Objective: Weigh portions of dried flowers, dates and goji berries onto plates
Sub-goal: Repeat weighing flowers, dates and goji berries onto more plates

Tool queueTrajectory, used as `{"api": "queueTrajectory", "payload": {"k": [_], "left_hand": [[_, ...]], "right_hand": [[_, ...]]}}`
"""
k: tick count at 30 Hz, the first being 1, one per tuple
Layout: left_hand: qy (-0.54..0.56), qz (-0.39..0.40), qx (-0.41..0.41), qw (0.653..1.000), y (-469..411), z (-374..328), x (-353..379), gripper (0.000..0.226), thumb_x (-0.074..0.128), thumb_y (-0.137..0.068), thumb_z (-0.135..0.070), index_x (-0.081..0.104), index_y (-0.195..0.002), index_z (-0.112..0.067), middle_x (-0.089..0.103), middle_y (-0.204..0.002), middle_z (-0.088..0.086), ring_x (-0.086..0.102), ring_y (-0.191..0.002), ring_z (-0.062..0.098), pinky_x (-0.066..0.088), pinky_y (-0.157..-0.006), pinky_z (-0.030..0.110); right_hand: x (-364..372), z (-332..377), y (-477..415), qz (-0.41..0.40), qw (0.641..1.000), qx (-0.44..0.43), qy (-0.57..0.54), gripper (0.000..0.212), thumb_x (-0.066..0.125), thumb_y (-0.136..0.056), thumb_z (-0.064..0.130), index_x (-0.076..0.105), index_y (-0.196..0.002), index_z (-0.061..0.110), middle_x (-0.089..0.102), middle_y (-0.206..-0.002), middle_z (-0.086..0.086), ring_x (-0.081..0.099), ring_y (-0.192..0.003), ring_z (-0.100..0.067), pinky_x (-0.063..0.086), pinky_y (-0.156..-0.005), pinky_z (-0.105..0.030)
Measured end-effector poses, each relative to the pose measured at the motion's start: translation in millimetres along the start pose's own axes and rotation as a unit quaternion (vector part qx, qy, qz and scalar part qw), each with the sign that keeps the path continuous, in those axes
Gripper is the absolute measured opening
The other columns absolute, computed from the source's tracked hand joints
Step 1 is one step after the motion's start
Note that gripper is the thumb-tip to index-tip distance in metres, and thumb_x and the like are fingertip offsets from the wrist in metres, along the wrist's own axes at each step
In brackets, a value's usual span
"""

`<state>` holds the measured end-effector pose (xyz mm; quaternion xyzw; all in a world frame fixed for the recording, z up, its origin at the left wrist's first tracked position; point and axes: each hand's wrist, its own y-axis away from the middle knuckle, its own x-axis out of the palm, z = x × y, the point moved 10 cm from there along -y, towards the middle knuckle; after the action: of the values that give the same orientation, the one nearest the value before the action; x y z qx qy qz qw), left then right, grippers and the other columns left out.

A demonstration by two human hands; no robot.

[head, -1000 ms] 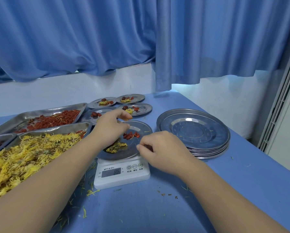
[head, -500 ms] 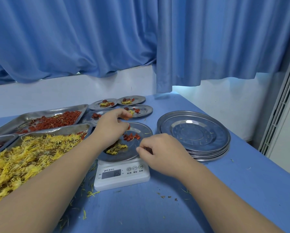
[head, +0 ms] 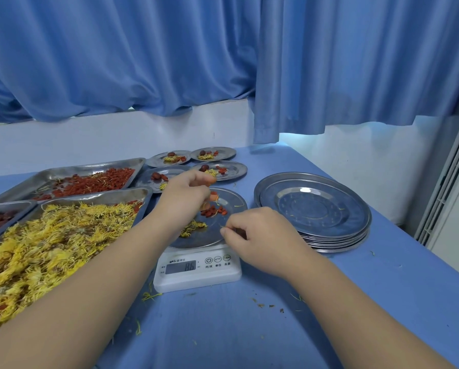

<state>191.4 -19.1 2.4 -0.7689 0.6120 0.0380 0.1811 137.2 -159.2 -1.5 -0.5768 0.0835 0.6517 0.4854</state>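
Our left hand (head: 188,198) pinches red goji berries (head: 213,196) above the round steel plate (head: 232,206) on the white scale (head: 196,272), hiding its left side. Our right hand (head: 260,235) curls at the near rim, and we cannot tell whether it holds anything. A stack of steel plates (head: 313,209) sits just beside.

The left hand (head: 185,198) hides part of the weighed plate (head: 233,202); the edge crops the date tray (head: 10,206).

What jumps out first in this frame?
The bright yellow heap of dried flowers filling the tray at left. Then both hands at centre over the plate on the white scale, left hand pinching goji berries, right hand at the plate's near rim. A stack of empty plates sits right.
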Motion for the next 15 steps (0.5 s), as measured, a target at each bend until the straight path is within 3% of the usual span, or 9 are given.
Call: {"api": "queueTrajectory", "payload": {"k": [2, 5, 7, 9, 11, 15], "left_hand": [[-0.065, -0.014, 0.022, 0.998, -1, -1, -4, 0.028, 0.059, -0.086, -0.002, 0.066, -0.095, -0.027, 0.065, -0.104, -0.009, 0.067, -0.074, -0.001, 0.048, -0.058, 0.012], [-0.202, -0.018, 0.070, 0.977, 0, -8, -5, 0.026, 0.059, -0.088, -0.006, 0.063, -0.092, -0.031, 0.060, -0.098, -0.013, 0.053, -0.060, 0.000, 0.040, -0.050, 0.007], [-0.303, 0.014, 0.147, 0.942, 3, -21, 5, 0.028, 0.057, -0.089, -0.003, 0.061, -0.098, -0.029, 0.054, -0.105, -0.008, 0.054, -0.075, 0.003, 0.042, -0.066, 0.011], [-0.368, 0.047, 0.203, 0.906, 5, -29, 14, 0.030, 0.055, -0.088, 0.000, 0.062, -0.105, -0.023, 0.050, -0.116, -0.006, 0.056, -0.089, 0.013, 0.048, -0.081, 0.030], [-0.391, 0.061, 0.215, 0.893, 3, -32, 16, 0.030, 0.057, -0.087, -0.002, 0.063, -0.109, -0.022, 0.047, -0.115, -0.006, 0.056, -0.086, 0.016, 0.049, -0.082, 0.041], [-0.410, 0.058, 0.219, 0.883, -4, -35, 16, 0.025, 0.068, -0.088, -0.020, 0.060, -0.111, -0.026, 0.047, -0.115, -0.007, 0.053, -0.082, 0.011, 0.047, -0.080, 0.034]], "right_hand": [[1, 0, 0, 0.002, 1.000, -0.001, -0.001, 0.033, 0.046, -0.092, 0.037, 0.061, -0.072, 0.016, 0.057, -0.062, 0.002, 0.053, -0.063, -0.016, 0.045, -0.056, -0.032], [0, -1, 1, 0.001, 1.000, -0.001, -0.001, 0.034, 0.047, -0.092, 0.037, 0.057, -0.068, 0.015, 0.053, -0.058, 0.002, 0.050, -0.059, -0.014, 0.040, -0.052, -0.031], [0, -1, 0, -0.002, 1.000, -0.001, -0.003, 0.035, 0.047, -0.092, 0.036, 0.055, -0.065, 0.015, 0.051, -0.056, 0.002, 0.049, -0.057, -0.013, 0.038, -0.051, -0.031], [0, -1, 0, -0.003, 1.000, -0.002, -0.004, 0.035, 0.048, -0.091, 0.036, 0.054, -0.063, 0.016, 0.050, -0.055, 0.002, 0.048, -0.056, -0.013, 0.037, -0.050, -0.031], [1, -2, 0, -0.002, 1.000, -0.001, -0.003, 0.035, 0.048, -0.091, 0.037, 0.053, -0.063, 0.016, 0.049, -0.054, 0.002, 0.047, -0.055, -0.013, 0.036, -0.050, -0.030], [1, -2, 0, -0.004, 1.000, 0.000, -0.003, 0.035, 0.048, -0.091, 0.037, 0.052, -0.062, 0.017, 0.049, -0.054, 0.003, 0.047, -0.055, -0.012, 0.035, -0.049, -0.029]]}}
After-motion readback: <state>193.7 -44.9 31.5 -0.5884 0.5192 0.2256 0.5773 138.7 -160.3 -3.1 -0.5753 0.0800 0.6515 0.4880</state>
